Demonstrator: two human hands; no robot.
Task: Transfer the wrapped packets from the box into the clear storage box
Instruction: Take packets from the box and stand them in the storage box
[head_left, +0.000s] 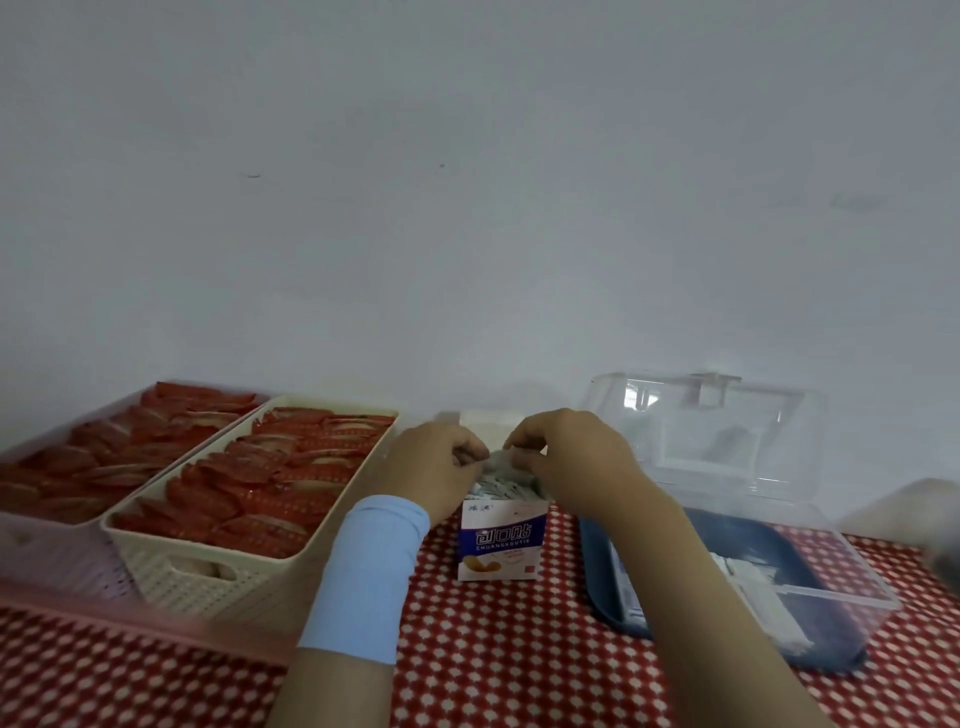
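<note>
Wristband on our left forearm nearest | left hand and right hand both pinch wrapped packets atop the box below them | clear storage box right of right hand | risk: we may topple the unsteadied box, scattering packets.

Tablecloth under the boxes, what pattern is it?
Tablecloth: red with small white spots; head view.

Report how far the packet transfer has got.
Done: the clear storage box stands open, with some white packets already inside. In hand: the left hand and right hand both pinch wrapped packets at the open top of the small box. Left: those have not crossed over yet, and the small box looks well filled.
</note>
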